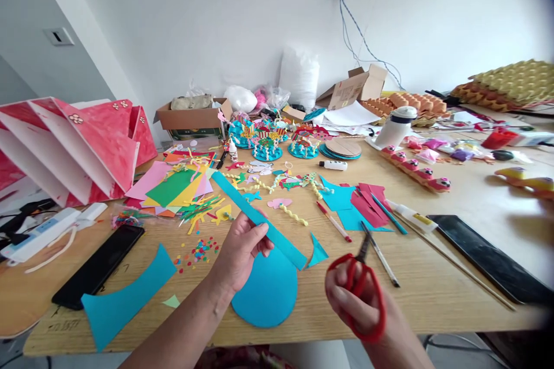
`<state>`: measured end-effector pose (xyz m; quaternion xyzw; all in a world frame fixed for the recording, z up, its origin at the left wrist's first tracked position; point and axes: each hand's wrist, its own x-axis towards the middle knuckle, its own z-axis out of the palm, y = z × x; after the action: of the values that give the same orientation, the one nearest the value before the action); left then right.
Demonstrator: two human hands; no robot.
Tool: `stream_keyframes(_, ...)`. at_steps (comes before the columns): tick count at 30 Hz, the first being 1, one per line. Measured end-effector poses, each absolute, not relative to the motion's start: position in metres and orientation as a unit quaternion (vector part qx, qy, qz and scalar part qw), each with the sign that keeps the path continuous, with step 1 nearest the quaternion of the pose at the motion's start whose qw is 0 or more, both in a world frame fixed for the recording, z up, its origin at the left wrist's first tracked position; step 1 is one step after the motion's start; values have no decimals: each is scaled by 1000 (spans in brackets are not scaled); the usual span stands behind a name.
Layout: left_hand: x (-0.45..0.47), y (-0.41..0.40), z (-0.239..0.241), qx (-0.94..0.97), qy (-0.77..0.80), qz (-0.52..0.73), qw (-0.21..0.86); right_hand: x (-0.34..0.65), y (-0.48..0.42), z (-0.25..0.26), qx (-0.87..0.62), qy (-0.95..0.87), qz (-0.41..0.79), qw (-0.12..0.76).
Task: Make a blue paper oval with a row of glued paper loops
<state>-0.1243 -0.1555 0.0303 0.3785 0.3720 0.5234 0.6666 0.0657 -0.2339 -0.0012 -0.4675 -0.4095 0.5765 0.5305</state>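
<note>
Pinched in my left hand is a long blue paper strip, tilted down to the right. My right hand grips red-handled scissors, their dark blades pointing up and away from the strip. Beneath my left hand and the strip lies a rounded blue paper piece, its upper part hidden. A small blue offcut rests between the strip's lower end and the scissors. To the left, a curved blue paper scrap partly overlaps a black phone.
Coloured paper sheets and small paper dots lie at left. Blue and red scraps, pens and a black tablet are at right. Decorated blue discs, a white cup and a cardboard box stand farther back.
</note>
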Motion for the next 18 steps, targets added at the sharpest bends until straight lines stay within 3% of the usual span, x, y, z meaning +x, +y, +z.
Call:
stream_keyframes(9,-140,-156,26,402,255,478,738,26,-220,1,-424,-231,674,559)
stream_keyframes(18,-143,-150,26,430,226,450,749,27,-213,14,-415,-286,699,507)
